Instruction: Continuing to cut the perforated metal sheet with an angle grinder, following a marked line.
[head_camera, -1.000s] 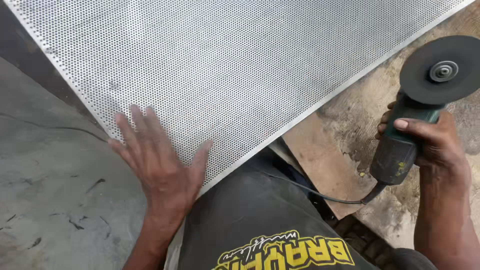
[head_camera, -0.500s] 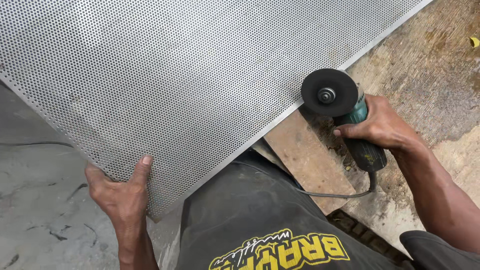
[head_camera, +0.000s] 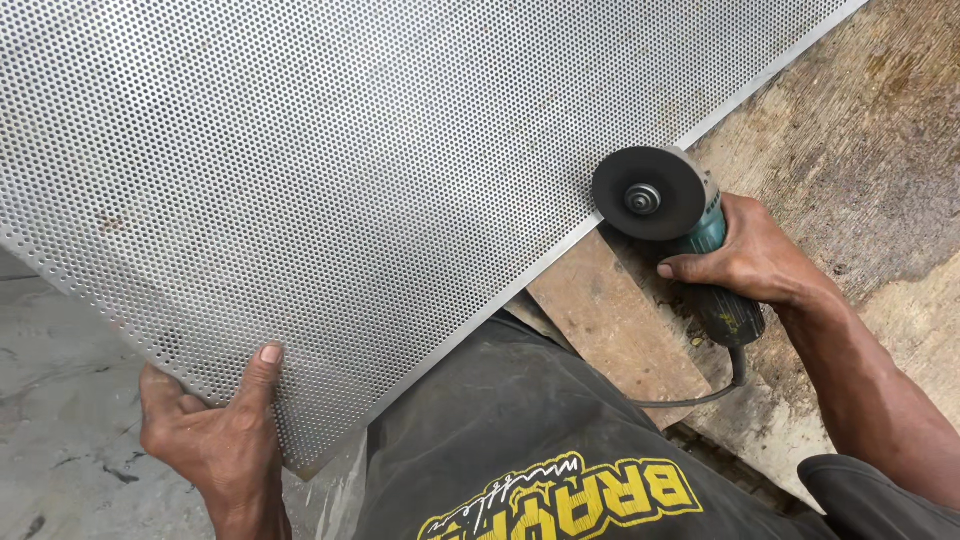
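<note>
left hand grips the near corner of the large perforated grey metal sheet, thumb on top, fingers curled under. right hand is closed around the teal angle grinder; its dark round disc sits at the sheet's lower edge, above a worn wooden plank. black cord trails from the grinder's rear.

We lose the perforated sheet past the top and left edges. Our left hand shows only its thumb on top; the fingers sit under the sheet. The grinder body is mostly covered by our right hand, and its cord vanishes behind the dark shirt.
</note>
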